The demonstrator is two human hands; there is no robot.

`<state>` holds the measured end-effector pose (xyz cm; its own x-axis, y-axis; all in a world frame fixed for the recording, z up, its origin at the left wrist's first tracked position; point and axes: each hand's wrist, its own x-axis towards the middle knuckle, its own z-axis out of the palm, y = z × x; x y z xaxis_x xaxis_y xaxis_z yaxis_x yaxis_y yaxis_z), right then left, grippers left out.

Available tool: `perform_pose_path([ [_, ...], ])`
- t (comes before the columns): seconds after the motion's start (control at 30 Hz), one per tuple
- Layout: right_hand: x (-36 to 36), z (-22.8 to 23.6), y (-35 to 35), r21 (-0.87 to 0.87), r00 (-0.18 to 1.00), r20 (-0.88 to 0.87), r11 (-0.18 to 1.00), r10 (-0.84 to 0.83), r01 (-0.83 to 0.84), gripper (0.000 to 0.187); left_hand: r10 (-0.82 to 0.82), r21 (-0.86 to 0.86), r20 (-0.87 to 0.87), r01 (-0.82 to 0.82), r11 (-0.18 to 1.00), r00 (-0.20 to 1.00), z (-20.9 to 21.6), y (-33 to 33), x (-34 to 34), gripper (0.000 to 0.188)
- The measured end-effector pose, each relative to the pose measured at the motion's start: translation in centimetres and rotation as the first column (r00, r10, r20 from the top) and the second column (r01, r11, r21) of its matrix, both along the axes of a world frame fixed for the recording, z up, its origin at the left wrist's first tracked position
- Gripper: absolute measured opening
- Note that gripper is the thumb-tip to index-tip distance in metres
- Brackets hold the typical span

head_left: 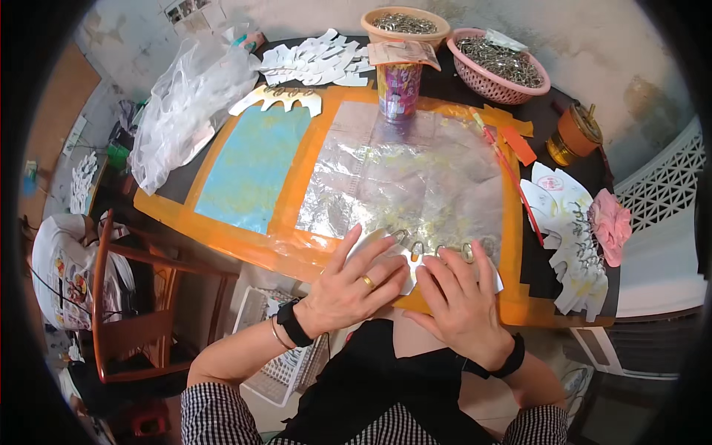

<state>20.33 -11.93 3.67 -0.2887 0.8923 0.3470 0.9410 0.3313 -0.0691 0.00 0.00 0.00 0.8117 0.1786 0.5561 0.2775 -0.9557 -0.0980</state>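
- I see the white, scalloped flat piece, apparently card or paper, at the lower centre of the frame, near the table's front edge, with silvery oval metal loops along its far edge.
- The left hand is palm down, its fingers extended and a little apart over the piece's left part.
- The right hand is also palm down, its fingers slightly spread across the right part, fingertips close to the loops. I cannot tell whether any fingertip pinches a loop.
- The step looks to me like pressing and aligning; I would keep the pressure even through both hands so neither end lifts or creeps.
- I'd steady with the left and nudge single loops with the right fingertips, keeping each squared to its scallop.
- Yellowish smears mark the shiny silvery-grey sheet at the centre; if they are tacky, I'd lay fingers lightly and lift them straight up.
- I'd keep both wrists clear of the looped white pieces stacked at the right.
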Motion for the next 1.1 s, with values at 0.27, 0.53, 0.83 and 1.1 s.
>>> perform_pose_path([
  [0.27,-0.7,-0.2,-0.4,0.097,1.000,-0.023,0.995,-0.010,0.012,0.030,0.014,-0.143,0.006,-0.013,0.990,1.000,1.1,-0.9,-0.2,0.034],
  [0.53,-0.3,-0.6,-0.1,0.141,0.999,-0.035,0.990,-0.007,0.012,0.042,-0.032,-0.121,0.030,0.035,0.992,0.999,1.0,-0.2,0.4,0.038],
  [0.83,-0.3,-1.3,-0.2,0.204,0.999,-0.046,0.979,0.002,0.008,0.059,-0.037,-0.157,0.025,0.041,0.987,0.999,1.1,-0.6,0.1,0.052],
  [1.1,-0.3,-1.4,-0.2,0.236,0.998,-0.057,0.972,0.025,-0.011,0.060,-0.032,-0.135,0.032,0.036,0.990,0.999,0.8,-0.7,0.2,0.057],
])
